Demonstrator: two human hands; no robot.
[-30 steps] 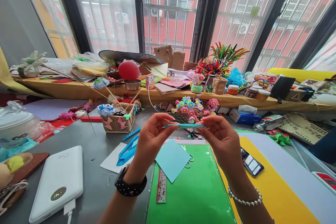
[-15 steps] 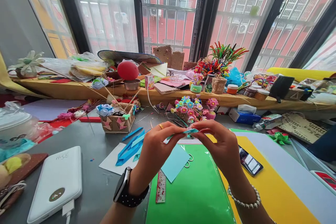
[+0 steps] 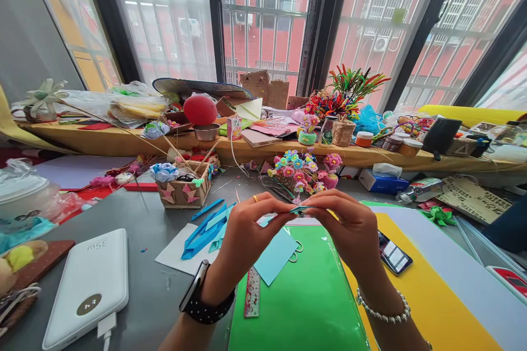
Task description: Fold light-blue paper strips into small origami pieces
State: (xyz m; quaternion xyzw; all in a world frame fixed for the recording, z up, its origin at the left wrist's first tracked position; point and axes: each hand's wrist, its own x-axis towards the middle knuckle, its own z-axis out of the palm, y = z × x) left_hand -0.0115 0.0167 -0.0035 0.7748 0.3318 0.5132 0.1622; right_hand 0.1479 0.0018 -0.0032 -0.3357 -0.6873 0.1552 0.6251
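Between both hands, above the green mat (image 3: 304, 290), is a small folded piece of light-blue paper (image 3: 300, 209), seen nearly edge-on. My left hand (image 3: 251, 233) pinches its left end between thumb and fingers. Its right end is pinched by my right hand (image 3: 348, 227) in the same way. The fingers cover most of the piece. Below the hands a light-blue paper sheet (image 3: 275, 258) lies on the mat, with scissor handles (image 3: 299, 247) showing at its right edge. A small patterned ruler (image 3: 252, 293) rests beside the sheet.
Folded blue paper strips (image 3: 203, 236) lie on white paper to the left. Farther left is a white power bank (image 3: 88, 285) with a cable. A phone (image 3: 394, 252) sits on yellow paper at right. Behind stand a cardboard box (image 3: 185, 192) and a bunch of small flowers (image 3: 298, 170).
The folded paper has tilted and now shows as a thinner edge. My right hand has shifted slightly to the right; the fingers of both hands have come a little closer around the paper.
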